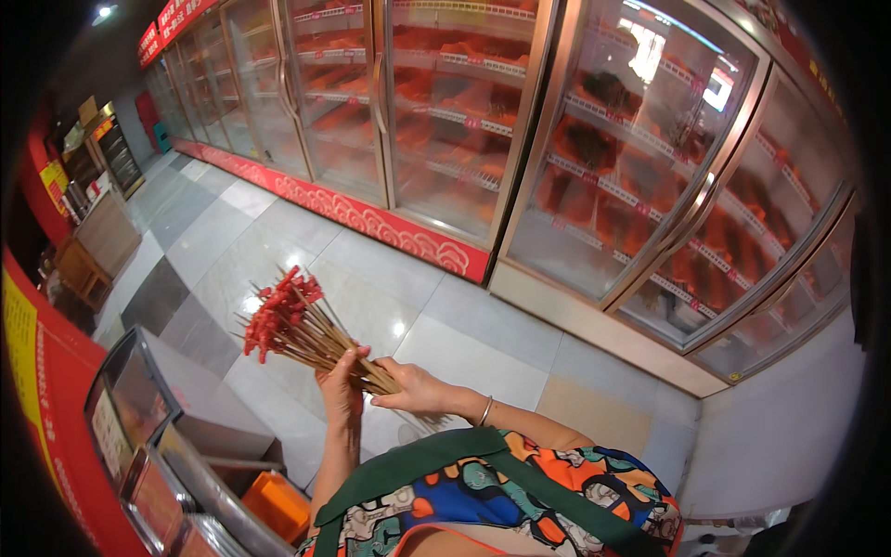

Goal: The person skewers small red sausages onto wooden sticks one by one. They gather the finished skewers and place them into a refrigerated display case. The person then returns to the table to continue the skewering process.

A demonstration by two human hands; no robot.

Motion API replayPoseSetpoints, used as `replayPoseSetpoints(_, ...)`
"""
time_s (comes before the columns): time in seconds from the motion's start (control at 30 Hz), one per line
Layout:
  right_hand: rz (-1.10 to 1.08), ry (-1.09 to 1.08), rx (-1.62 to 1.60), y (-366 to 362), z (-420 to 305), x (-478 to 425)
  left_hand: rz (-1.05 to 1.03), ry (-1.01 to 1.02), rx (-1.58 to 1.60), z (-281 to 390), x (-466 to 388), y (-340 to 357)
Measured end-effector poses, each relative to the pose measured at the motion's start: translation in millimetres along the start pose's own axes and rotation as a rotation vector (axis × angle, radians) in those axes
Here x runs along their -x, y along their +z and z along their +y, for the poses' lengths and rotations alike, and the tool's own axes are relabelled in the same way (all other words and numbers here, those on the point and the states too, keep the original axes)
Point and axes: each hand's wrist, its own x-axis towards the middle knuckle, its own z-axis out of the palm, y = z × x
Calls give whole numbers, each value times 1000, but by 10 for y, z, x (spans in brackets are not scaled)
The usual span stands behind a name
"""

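A thick bundle of wooden skewers [327, 341] is held out in front of my chest. Red pieces of what looks like raw meat [282, 310] are threaded on the far ends, which point up and to the left. My left hand [339, 390] wraps the bundle around its middle, thumb on top. Nearer the bare ends, my right hand [414, 388] grips the same sticks, with a bracelet on that wrist. Some stick ends stick out below the right hand. How many skewers there are cannot be made out.
Glass-door display fridges [452, 125] with red-lined shelves run along the far side. A tiled floor [459, 334] lies before them. At lower left stand a chest freezer [202, 397], metal lidded containers [156, 487] and an orange bin [278, 503]. A wooden chair [82, 271] is farther left.
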Motion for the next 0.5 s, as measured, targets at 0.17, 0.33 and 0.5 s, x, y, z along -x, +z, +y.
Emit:
replayPoseSetpoints(0.17, 123, 25, -159, -736, 195, -1075, 10, 148, 14, 428, -1281, 9)
replayPoseSetpoints(0.33, 322, 55, 243, -1472, 698, -1945, 125, 314, 0, 660, -2374, -503)
replayPoseSetpoints(0.5, 462, 44, 499, -2446, 1357, -3199, 209, 399, -94, 663, -3595, -650)
